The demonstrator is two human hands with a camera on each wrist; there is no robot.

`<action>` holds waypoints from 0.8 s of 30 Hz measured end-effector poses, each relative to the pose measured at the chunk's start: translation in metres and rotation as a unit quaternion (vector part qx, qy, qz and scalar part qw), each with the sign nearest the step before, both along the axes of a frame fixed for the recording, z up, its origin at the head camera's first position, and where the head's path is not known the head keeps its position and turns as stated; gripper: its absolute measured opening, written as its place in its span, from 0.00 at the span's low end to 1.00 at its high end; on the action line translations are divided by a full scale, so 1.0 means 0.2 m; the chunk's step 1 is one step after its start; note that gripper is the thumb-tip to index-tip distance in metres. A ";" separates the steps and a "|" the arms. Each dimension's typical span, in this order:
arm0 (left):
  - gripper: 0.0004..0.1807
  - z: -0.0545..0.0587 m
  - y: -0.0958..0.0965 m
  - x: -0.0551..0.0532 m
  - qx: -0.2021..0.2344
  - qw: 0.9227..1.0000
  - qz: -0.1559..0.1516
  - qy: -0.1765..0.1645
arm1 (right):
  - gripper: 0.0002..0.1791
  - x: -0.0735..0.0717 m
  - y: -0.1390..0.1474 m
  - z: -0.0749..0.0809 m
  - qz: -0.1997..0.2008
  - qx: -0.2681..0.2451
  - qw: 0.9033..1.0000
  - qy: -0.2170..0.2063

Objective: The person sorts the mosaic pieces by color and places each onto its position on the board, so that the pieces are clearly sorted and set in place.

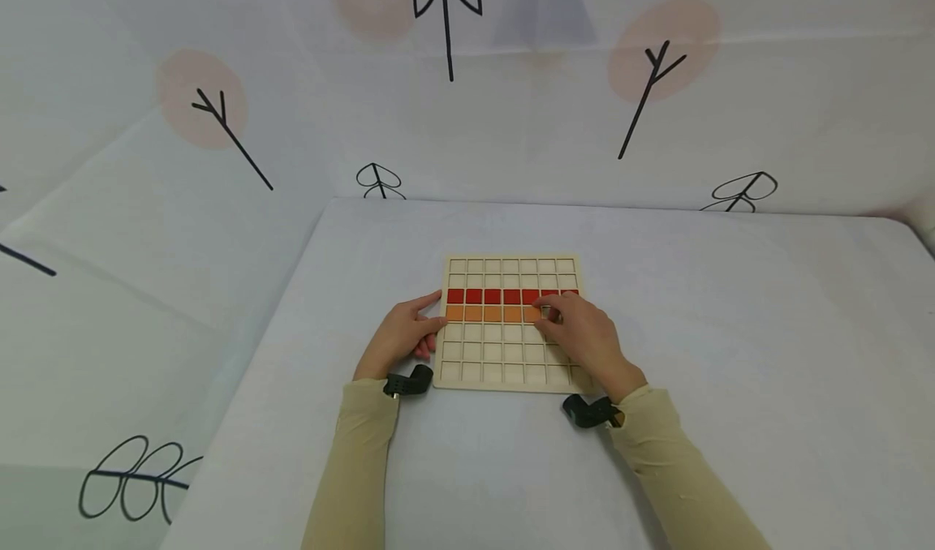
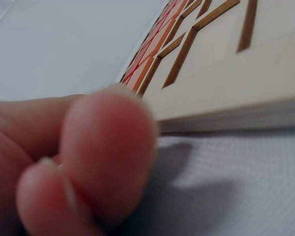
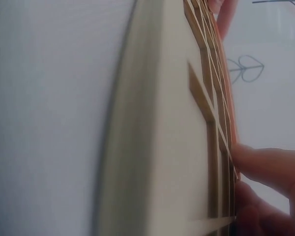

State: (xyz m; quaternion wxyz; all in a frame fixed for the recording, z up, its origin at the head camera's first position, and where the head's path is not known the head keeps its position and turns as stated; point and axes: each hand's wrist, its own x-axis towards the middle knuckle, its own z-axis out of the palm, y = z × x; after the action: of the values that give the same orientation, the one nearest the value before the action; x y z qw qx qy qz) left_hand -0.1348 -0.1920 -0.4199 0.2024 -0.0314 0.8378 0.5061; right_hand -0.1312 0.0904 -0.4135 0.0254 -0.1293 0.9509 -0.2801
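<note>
A pale wooden grid board (image 1: 504, 375) lies flat in front of me. One row of its square cells holds red tiles (image 1: 493, 296); the row just nearer me holds orange tiles (image 1: 474, 314). My left hand (image 1: 400, 333) steadies the board at its left edge, thumb on the rim and index finger stretched along the side, the other fingers curled. Reaching over the right part, my right hand (image 1: 584, 333) pinches an orange tile (image 1: 532, 314) at the right end of the orange row between thumb and fingertips. The right hand hides the cells beyond that tile.
The board rests on a white-covered table (image 1: 767, 355). Behind it and to the left hangs a pale cloth backdrop (image 1: 526, 128) with printed plants. Dark wrist cameras (image 1: 411, 380) sit on both wrists. Rows of unfilled cells (image 1: 493, 352) lie nearer me and at the far edge.
</note>
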 end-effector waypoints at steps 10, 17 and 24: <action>0.30 0.00 0.01 0.00 -0.006 1.000 0.003 -0.002 | 0.17 0.00 0.01 0.01 0.007 -0.006 1.000 -0.004; 0.30 -0.01 0.01 0.00 -0.008 1.000 -0.002 0.001 | 0.18 0.00 0.04 0.02 0.015 -0.024 0.999 -0.019; 0.30 -0.01 0.01 0.00 -0.006 1.000 0.007 -0.001 | 0.16 0.02 0.08 0.02 0.004 -0.046 0.998 -0.044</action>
State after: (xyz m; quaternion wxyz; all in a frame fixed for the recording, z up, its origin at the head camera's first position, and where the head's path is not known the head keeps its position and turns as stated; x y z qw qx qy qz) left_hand -0.1347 -0.1910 -0.4215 0.1996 -0.0387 0.8405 0.5021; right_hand -0.1277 0.1068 -0.4092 0.0629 -0.1221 0.9342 -0.3292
